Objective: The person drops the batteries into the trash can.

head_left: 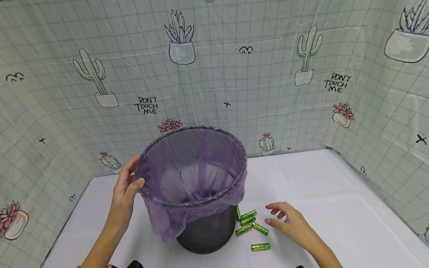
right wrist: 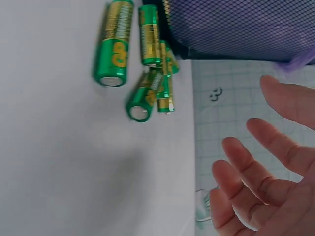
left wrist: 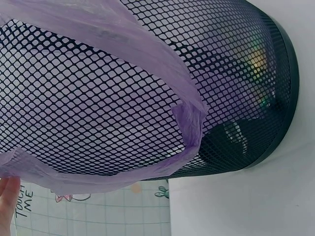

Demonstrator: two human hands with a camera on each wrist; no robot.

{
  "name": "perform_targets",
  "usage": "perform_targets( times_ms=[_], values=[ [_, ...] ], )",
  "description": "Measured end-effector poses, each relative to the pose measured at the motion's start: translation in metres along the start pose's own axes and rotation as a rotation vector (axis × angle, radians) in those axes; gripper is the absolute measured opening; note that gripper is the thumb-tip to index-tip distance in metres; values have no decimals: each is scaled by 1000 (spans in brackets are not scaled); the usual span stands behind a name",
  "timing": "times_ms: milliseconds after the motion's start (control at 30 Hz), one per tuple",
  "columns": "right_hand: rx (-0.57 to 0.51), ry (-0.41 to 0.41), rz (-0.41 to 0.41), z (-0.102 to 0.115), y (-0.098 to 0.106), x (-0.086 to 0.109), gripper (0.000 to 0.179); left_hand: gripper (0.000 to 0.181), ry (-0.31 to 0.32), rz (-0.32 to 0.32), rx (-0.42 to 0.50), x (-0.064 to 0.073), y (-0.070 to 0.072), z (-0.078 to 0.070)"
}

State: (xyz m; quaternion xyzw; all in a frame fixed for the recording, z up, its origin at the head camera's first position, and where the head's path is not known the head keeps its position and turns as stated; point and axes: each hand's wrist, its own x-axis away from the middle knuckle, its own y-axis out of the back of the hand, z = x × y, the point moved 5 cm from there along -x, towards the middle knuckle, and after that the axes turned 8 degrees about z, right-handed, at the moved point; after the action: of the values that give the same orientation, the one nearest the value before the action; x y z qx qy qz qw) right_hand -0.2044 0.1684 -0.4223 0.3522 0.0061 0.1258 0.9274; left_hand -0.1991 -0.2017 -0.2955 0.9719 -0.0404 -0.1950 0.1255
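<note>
A black mesh wastebasket (head_left: 208, 234) lined with a thin purple bag (head_left: 168, 220) stands on the white table, its mouth facing me. My left hand (head_left: 125, 188) grips the left side of its rim, thumb inside the mouth and fingers outside. In the left wrist view only a fingertip (left wrist: 7, 201) shows, beside the purple bag. Several green and gold batteries (head_left: 248, 220) lie close to the basket's right side, with one battery (head_left: 260, 247) a little nearer to me. To the right of them hovers my right hand (head_left: 288, 222), fingers loosely bent, holding nothing.
A white cloth covers the table (head_left: 295, 178). Behind it and on both sides hangs a grid-patterned curtain (head_left: 212, 82) printed with cacti. Through the mesh in the left wrist view, dim coloured shapes (left wrist: 256, 64) show near the basket's bottom.
</note>
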Motion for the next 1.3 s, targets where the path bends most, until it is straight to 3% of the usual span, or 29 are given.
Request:
perform_targets(
  times_ms=[167, 433, 633, 1300],
  values=[
    [-38, -11, 65, -13, -10, 4, 39, 53, 3, 1, -2, 0, 0, 0],
    [-104, 63, 212, -27, -27, 13, 34, 53, 2, 2, 5, -1, 0, 0],
    [-110, 34, 219, -34, -34, 15, 31, 53, 0, 1, 5, -1, 0, 0],
    [-15, 122, 281, -40, -36, 17, 21, 53, 3, -6, -14, 4, -4, -3]
  ],
)
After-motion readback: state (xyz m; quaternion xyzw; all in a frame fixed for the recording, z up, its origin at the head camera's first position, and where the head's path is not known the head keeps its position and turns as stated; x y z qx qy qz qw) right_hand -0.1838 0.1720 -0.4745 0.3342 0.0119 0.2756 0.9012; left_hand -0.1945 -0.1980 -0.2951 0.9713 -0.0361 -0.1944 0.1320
